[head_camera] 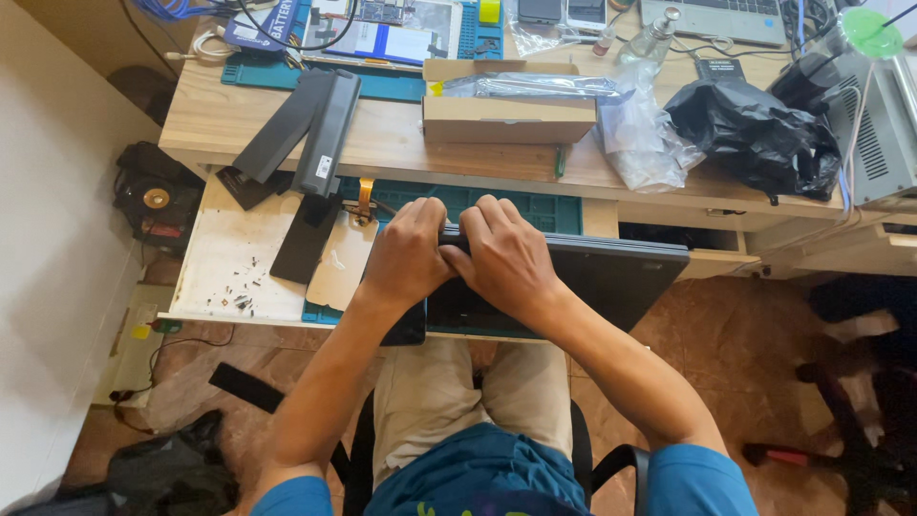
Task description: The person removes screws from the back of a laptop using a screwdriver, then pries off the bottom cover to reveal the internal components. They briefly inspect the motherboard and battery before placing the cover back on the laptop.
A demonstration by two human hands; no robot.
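Bright, even daylight, soft shadows, sharp centre; edges perhaps slightly bowed by the lens.

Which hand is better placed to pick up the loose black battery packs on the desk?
Left, probably. The left hand sits nearer the black battery packs, which lie up and to its side; the right hand grips the laptop farther away.

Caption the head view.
Left hand and right hand press together on a flat black laptop over a teal mat.
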